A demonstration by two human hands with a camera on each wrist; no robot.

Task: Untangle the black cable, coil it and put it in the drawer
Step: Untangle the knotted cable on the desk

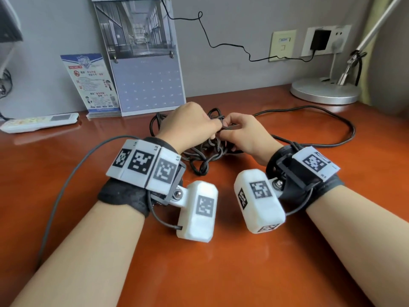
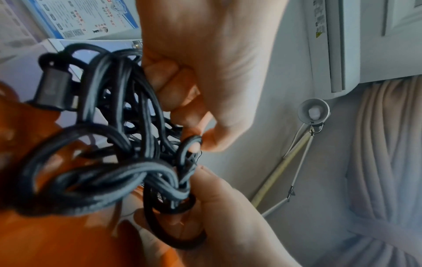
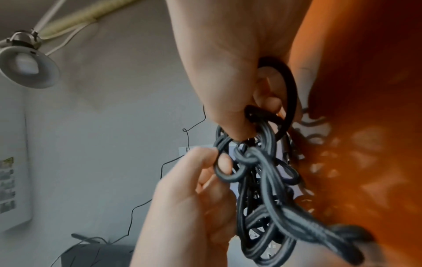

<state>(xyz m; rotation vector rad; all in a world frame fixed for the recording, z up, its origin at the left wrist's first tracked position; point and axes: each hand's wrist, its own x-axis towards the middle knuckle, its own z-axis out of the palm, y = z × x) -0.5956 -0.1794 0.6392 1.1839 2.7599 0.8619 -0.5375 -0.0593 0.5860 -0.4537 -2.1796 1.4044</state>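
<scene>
**Inspector:** Black cable (image 1: 205, 156), state its position.

**Operator:** It lies knotted on the orange-brown desk (image 1: 221, 262), between my two hands and partly lifted by them. One long loop runs out to my right across the desk and curves back toward my right wrist. The knot is dense, with several strands twisted together.

**Inspector:** Left hand?

**Operator:** My left hand (image 1: 190, 122) is curled over the top of the tangle. In the left wrist view, its thumb and forefinger pinch a small loop of the cable; the other fingers (image 2: 169, 75) are folded against the bundle.

**Inspector:** Right hand?

**Operator:** My right hand (image 1: 245, 134) meets the left at the same knot. Its thumb and fingers pinch a strand, and in the right wrist view another loop passes round one finger (image 3: 267, 94).

**Inspector:** Connector?

**Operator:** A dark plug body (image 2: 53, 88) shows at the far side of the bundle in the left wrist view, blurred.

**Inspector:** Surroundings?

**Operator:** A calendar (image 1: 141, 63) and a leaflet (image 1: 93, 83) stand against the wall, a white remote (image 1: 39, 121) lies at far left, and a lamp base (image 1: 325, 91) sits at far right. I see no drawer in these views.
</scene>
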